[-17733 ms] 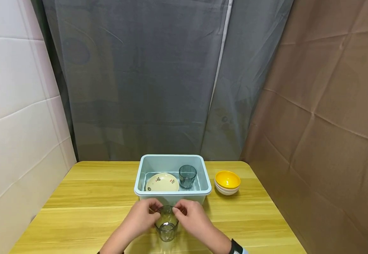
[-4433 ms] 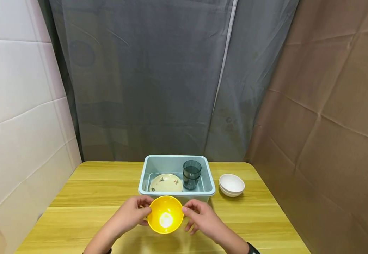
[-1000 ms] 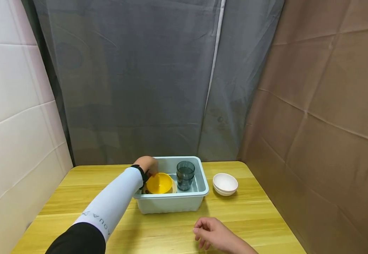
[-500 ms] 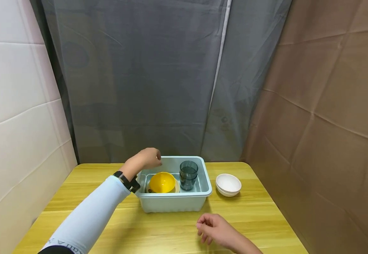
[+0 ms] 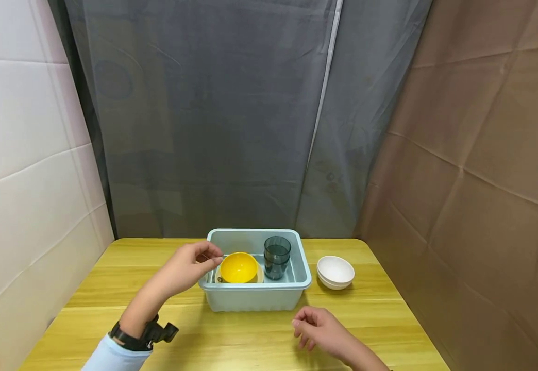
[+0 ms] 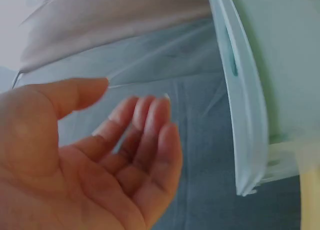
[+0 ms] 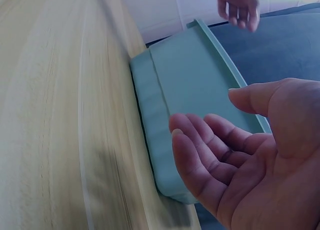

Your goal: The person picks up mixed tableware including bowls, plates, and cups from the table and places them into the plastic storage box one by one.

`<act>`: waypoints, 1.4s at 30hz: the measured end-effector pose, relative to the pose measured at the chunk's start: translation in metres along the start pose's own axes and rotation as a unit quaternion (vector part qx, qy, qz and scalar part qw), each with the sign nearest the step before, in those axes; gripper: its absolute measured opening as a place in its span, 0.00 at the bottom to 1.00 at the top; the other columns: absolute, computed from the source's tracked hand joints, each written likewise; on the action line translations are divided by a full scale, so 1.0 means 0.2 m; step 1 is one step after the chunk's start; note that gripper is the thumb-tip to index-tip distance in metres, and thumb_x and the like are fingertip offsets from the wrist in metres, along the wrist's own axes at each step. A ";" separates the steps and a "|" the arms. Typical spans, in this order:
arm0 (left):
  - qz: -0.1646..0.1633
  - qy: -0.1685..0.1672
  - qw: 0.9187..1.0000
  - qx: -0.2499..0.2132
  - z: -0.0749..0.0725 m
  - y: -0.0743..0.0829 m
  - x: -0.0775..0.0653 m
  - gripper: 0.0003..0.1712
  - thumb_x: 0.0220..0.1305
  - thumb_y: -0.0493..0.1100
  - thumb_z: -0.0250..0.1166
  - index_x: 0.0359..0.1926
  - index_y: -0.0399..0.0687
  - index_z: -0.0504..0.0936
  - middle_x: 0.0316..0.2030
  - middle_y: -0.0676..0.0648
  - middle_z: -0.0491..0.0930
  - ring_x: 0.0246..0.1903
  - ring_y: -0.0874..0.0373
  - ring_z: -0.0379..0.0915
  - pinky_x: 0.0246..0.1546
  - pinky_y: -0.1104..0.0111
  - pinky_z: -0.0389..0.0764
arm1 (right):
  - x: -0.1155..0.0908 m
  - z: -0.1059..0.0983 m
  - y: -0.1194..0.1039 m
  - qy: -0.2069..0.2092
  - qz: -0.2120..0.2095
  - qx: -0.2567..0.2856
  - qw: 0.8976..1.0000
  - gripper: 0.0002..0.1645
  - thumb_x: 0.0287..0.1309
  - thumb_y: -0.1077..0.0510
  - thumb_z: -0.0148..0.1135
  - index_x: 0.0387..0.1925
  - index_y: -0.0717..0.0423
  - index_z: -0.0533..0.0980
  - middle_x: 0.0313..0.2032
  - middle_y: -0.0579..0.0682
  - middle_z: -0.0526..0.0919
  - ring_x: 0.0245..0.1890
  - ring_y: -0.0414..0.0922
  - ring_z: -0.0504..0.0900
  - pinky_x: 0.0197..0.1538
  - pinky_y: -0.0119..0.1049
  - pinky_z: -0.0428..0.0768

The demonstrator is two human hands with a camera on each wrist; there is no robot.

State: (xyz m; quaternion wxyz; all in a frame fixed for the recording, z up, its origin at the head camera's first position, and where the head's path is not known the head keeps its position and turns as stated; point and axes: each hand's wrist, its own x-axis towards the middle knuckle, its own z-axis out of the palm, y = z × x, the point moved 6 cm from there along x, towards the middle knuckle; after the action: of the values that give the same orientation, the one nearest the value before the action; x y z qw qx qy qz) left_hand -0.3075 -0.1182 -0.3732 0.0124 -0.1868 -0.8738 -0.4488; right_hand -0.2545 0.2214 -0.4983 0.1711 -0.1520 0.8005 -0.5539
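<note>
My left hand (image 5: 183, 270) hovers by the left rim of the light blue bin (image 5: 255, 299), fingers loosely bent around nothing; the left wrist view shows its bare palm (image 6: 95, 185). Inside the bin, a yellow bowl (image 5: 238, 268) sits on a cream plate (image 5: 260, 274) at the left. Two stacked dark glass tumblers (image 5: 276, 257) stand at the bin's right. In front of the bin on the right, my right hand (image 5: 322, 332) hangs low over the table with relaxed fingers. Its empty palm (image 7: 270, 180) faces the bin's outer wall in the right wrist view.
White bowls (image 5: 336, 272), nested together, stand on the wooden table (image 5: 232, 342) to the right of the bin. A grey curtain (image 5: 213, 129) hangs behind the table, with white cloth on the left and brown cloth (image 5: 487, 180) on the right.
Earlier, a tumbler joined the other in the bin, and the yellow bowl went from both hands onto the plate. Since then my left hand has let go and drawn back left; the right barely moved.
</note>
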 end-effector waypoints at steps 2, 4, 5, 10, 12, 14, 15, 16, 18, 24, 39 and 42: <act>0.006 -0.014 0.999 -0.032 0.01 -0.02 -0.05 0.09 0.80 0.44 0.69 0.54 0.45 0.87 0.42 0.50 0.87 0.44 0.51 0.83 0.42 0.63 0.85 | 0.00 -0.01 0.00 0.005 -0.007 0.000 1.000 0.13 0.83 0.58 0.61 0.48 0.67 0.80 0.37 0.54 0.86 0.34 0.56 0.89 0.32 0.40 0.87; 0.005 -0.025 0.998 -0.060 0.03 -0.04 -0.10 0.10 0.80 0.44 0.69 0.54 0.44 0.87 0.43 0.48 0.88 0.45 0.47 0.84 0.43 0.64 0.86 | 0.01 -0.02 -0.01 0.010 -0.015 -0.002 1.000 0.13 0.82 0.58 0.62 0.48 0.67 0.80 0.37 0.54 0.86 0.33 0.56 0.89 0.32 0.40 0.87; 0.006 -0.026 0.997 -0.066 0.04 -0.05 -0.12 0.10 0.80 0.44 0.69 0.55 0.44 0.87 0.44 0.48 0.88 0.45 0.46 0.84 0.43 0.65 0.86 | 0.01 -0.02 -0.01 0.010 -0.019 -0.002 1.000 0.13 0.82 0.58 0.61 0.48 0.68 0.80 0.37 0.55 0.86 0.33 0.56 0.89 0.31 0.41 0.87; -0.005 -0.044 0.994 -0.098 0.12 -0.13 -0.23 0.11 0.81 0.45 0.69 0.55 0.44 0.86 0.43 0.48 0.87 0.44 0.48 0.83 0.44 0.66 0.83 | 0.02 -0.03 0.00 0.012 -0.025 -0.004 1.000 0.12 0.83 0.59 0.61 0.47 0.67 0.80 0.38 0.56 0.86 0.33 0.54 0.89 0.32 0.41 0.87; -0.013 -0.057 0.992 -0.113 0.17 -0.18 -0.27 0.11 0.81 0.44 0.68 0.56 0.43 0.86 0.43 0.48 0.86 0.44 0.49 0.82 0.43 0.67 0.83 | 0.02 -0.03 0.01 0.013 -0.021 -0.004 1.000 0.11 0.83 0.59 0.61 0.47 0.66 0.80 0.38 0.56 0.86 0.33 0.54 0.89 0.32 0.41 0.87; -0.019 -0.067 0.990 -0.124 0.22 -0.23 -0.30 0.11 0.81 0.43 0.67 0.56 0.42 0.86 0.43 0.49 0.86 0.44 0.50 0.81 0.43 0.68 0.82 | 0.02 -0.03 0.02 0.014 -0.017 -0.003 1.000 0.11 0.83 0.59 0.61 0.47 0.65 0.81 0.38 0.55 0.86 0.33 0.54 0.88 0.32 0.41 0.87; -0.023 -0.071 0.989 -0.130 0.25 -0.25 -0.32 0.11 0.81 0.43 0.67 0.56 0.42 0.86 0.43 0.48 0.86 0.44 0.50 0.81 0.44 0.68 0.82 | 0.02 -0.03 0.02 0.016 -0.014 -0.004 1.000 0.10 0.83 0.59 0.61 0.47 0.65 0.81 0.38 0.55 0.86 0.33 0.55 0.88 0.32 0.41 0.87; -0.026 -0.074 0.988 -0.134 0.27 -0.27 -0.33 0.11 0.81 0.42 0.67 0.55 0.41 0.86 0.43 0.48 0.86 0.44 0.50 0.81 0.44 0.68 0.82 | 0.02 -0.03 0.02 0.017 -0.012 -0.005 1.000 0.10 0.83 0.59 0.61 0.47 0.65 0.81 0.38 0.55 0.86 0.33 0.55 0.88 0.32 0.41 0.87; -0.029 -0.081 0.986 -0.141 0.33 -0.29 -0.34 0.10 0.81 0.42 0.67 0.55 0.40 0.86 0.42 0.48 0.86 0.44 0.51 0.81 0.44 0.68 0.82 | 0.02 -0.03 0.02 0.019 -0.010 -0.005 1.000 0.11 0.83 0.59 0.61 0.47 0.66 0.81 0.37 0.55 0.86 0.34 0.56 0.88 0.32 0.41 0.87; -0.030 -0.102 0.983 -0.153 0.43 -0.33 -0.35 0.09 0.80 0.41 0.67 0.53 0.41 0.86 0.41 0.46 0.84 0.42 0.52 0.80 0.42 0.68 0.82 | 0.01 -0.04 0.02 0.020 -0.013 -0.004 1.000 0.12 0.82 0.58 0.62 0.47 0.66 0.80 0.38 0.55 0.86 0.34 0.57 0.89 0.32 0.41 0.88; -0.035 -0.093 0.983 -0.154 0.44 -0.36 -0.37 0.10 0.78 0.41 0.68 0.52 0.39 0.85 0.40 0.43 0.85 0.41 0.50 0.81 0.42 0.67 0.83 | 0.02 -0.23 0.01 0.065 -0.007 -0.041 0.997 0.14 0.82 0.56 0.62 0.47 0.67 0.79 0.37 0.56 0.85 0.35 0.56 0.89 0.34 0.44 0.88; -0.035 -0.095 0.983 -0.154 0.44 -0.36 -0.37 0.10 0.79 0.41 0.68 0.53 0.39 0.85 0.40 0.44 0.85 0.41 0.49 0.81 0.42 0.67 0.83 | 0.04 -0.41 0.01 0.138 0.005 -0.087 0.987 0.13 0.81 0.56 0.63 0.45 0.65 0.79 0.36 0.55 0.85 0.34 0.53 0.88 0.34 0.44 0.88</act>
State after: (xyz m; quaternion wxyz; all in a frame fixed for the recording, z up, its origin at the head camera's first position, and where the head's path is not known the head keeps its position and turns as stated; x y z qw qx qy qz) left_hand -0.2502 -0.1105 -0.4956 -0.1152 -0.1979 -0.7973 -0.5585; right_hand -0.2973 0.2867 -0.4749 0.0476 -0.0844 0.8621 -0.4974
